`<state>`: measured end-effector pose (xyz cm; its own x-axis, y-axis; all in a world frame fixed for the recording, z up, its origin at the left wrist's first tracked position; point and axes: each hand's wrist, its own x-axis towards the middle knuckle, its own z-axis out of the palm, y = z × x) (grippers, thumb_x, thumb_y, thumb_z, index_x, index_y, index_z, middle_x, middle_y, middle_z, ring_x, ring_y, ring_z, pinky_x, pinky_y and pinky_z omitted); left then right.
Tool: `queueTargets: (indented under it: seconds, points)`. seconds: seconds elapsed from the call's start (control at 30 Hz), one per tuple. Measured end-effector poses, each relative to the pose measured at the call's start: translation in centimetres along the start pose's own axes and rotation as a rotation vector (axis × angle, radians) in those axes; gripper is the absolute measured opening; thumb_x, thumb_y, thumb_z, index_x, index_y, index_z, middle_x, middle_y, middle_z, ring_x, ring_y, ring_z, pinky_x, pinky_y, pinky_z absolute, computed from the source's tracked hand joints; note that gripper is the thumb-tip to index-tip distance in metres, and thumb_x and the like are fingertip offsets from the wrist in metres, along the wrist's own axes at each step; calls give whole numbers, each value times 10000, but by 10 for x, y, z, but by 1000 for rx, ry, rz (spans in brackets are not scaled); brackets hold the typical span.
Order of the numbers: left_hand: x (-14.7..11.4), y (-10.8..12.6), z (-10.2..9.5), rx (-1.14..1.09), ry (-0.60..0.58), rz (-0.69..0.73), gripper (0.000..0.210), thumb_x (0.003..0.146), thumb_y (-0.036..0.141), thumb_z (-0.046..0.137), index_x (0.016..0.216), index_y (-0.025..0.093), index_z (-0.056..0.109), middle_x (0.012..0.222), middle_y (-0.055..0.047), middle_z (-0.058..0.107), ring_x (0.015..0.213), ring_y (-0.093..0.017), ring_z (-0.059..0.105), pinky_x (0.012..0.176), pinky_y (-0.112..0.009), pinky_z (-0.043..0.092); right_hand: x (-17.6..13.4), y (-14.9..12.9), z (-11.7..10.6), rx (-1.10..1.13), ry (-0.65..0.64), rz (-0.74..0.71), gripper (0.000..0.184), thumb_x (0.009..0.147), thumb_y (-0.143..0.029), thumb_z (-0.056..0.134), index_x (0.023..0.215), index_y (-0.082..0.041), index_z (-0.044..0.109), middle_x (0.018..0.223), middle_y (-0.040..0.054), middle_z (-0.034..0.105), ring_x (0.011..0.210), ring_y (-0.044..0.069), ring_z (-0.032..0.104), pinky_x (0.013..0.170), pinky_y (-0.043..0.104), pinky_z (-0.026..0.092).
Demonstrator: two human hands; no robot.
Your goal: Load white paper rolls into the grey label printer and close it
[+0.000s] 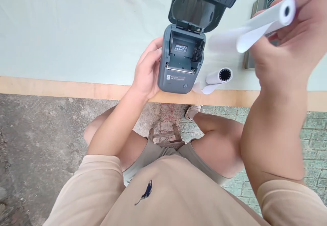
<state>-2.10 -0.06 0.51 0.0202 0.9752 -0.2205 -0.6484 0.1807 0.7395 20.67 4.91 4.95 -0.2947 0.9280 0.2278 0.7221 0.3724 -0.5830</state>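
Observation:
A dark grey portable label printer (176,81) is tilted up near the table's front edge, its lid (194,10) swung back and its paper bay bare. My left hand (149,70) grips the printer's left side. Up at the right, my right hand (291,38) is closed around a thin white paper roll (273,16) with a small dark core; a loose flap of its paper hangs down and its far end is smeared by motion. Between the two hands, a second white paper roll (213,77) with a toothed black core lies on the table, its end partly unrolled.
A pale cloth covers the table (76,32), which has a light wooden front edge (63,85). Behind my right hand lies a dark flat object with a light rim (259,4), partly hidden. Below are my legs and a small wooden stool (166,135).

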Motion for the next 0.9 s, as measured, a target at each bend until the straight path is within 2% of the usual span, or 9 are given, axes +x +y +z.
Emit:
queueTargets:
  seconds: [0.07, 0.13, 0.27, 0.33, 0.4, 0.53, 0.6, 0.77, 0.9]
  points:
    - [0, 1, 2, 6, 23, -8, 176, 820, 209, 463, 868, 218, 632, 796, -16, 656, 1135, -235, 578, 966, -363, 479, 1, 13, 8, -58, 110, 88, 241, 756, -239, 581, 988, -235, 515, 1010, 54, 600, 868, 186, 564, 654, 304, 383]
    - [0, 2, 3, 39, 53, -14, 188, 819, 214, 444, 869, 210, 625, 794, -11, 646, 1119, -220, 599, 934, -344, 502, 1, 18, 14, -114, 97, 164, 241, 685, -183, 605, 911, -249, 553, 919, 16, 630, 776, 155, 564, 624, 282, 384]
    - [0, 4, 3, 30, 94, -41, 191, 796, 215, 453, 847, 231, 636, 790, -12, 656, 1078, -201, 623, 898, -305, 516, -4, 11, 10, -134, 23, 163, 424, 662, -150, 553, 1067, -276, 565, 1050, 15, 637, 901, 193, 593, 674, 303, 417]
    - [0, 4, 1, -7, 52, -37, 214, 804, 240, 437, 863, 236, 644, 808, -26, 669, 1073, -210, 620, 901, -316, 516, -10, 0, 0, -67, 115, 75, 510, 659, -171, 543, 1157, -277, 525, 1184, 31, 579, 1012, 219, 570, 690, 317, 421]
    - [-1, 4, 0, -32, -11, -29, 246, 823, 298, 410, 872, 234, 642, 810, -38, 670, 1062, -223, 618, 899, -331, 519, -18, -11, -14, -14, 180, -43, 425, 666, -233, 556, 1088, -281, 555, 1135, 45, 570, 958, 224, 560, 674, 333, 407]
    - [-3, 3, -1, -62, -96, -27, 282, 843, 341, 380, 888, 208, 624, 821, -34, 657, 1020, -233, 631, 884, -374, 529, -35, -24, -31, -89, -264, -113, 231, 736, -327, 562, 961, -281, 588, 928, 58, 540, 748, 174, 511, 622, 334, 405]
    - [-4, 3, 0, -93, -101, -35, 284, 846, 323, 365, 914, 194, 608, 849, -34, 655, 1043, -238, 629, 887, -402, 528, -40, -24, -30, -153, -381, -114, 235, 754, -368, 587, 970, -277, 590, 930, 57, 523, 710, 151, 505, 568, 308, 409]
    - [-4, 6, -3, -114, -117, -49, 311, 848, 352, 366, 945, 186, 610, 843, -73, 665, 1137, -256, 579, 917, -383, 519, -41, -20, -12, -219, -325, -131, 131, 791, -342, 593, 878, -246, 573, 920, 52, 550, 709, 143, 527, 615, 315, 433]
    - [-4, 8, -3, -78, -127, -56, 326, 858, 321, 321, 944, 203, 612, 910, -79, 683, 1171, -253, 554, 932, -385, 513, -40, -22, -5, 61, -223, -151, 111, 753, -223, 612, 794, -231, 508, 898, 26, 547, 848, 175, 568, 747, 363, 476]
